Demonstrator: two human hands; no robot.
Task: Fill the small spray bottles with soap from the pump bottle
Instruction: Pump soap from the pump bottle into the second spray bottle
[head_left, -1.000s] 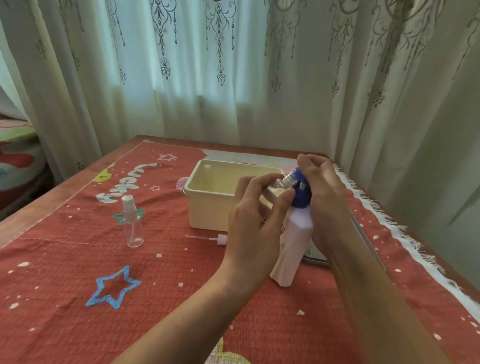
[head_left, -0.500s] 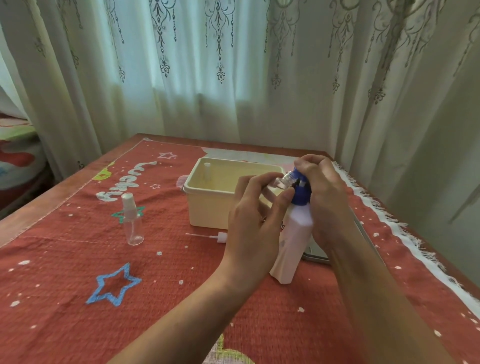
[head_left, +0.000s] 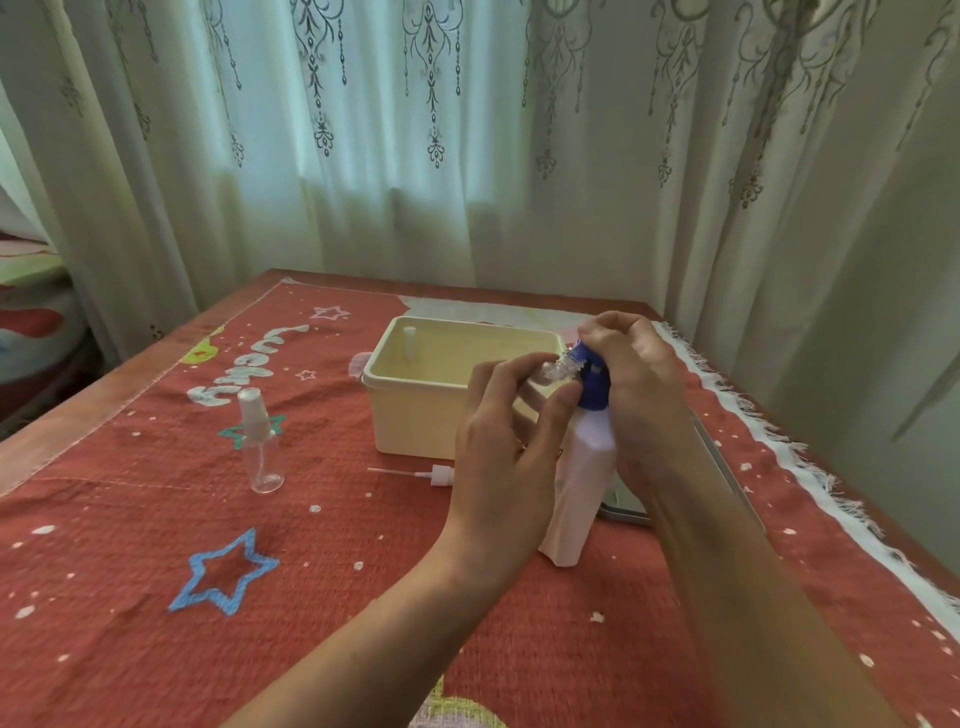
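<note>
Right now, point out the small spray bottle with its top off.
The clear bottle pinched in the left hand at the pump bottle: bare neck. The standing bottle on the cloth is capped.

Two bare arms are shown, entering from the lower edge of the frame. The left forearm (head_left: 363, 639) is seen bare up to the left hand (head_left: 506, 457) at centre, and the right forearm (head_left: 753, 597) up to the right hand (head_left: 634, 384), right of centre. Knuckles and tendons are outlined on the back of the left hand.
</note>
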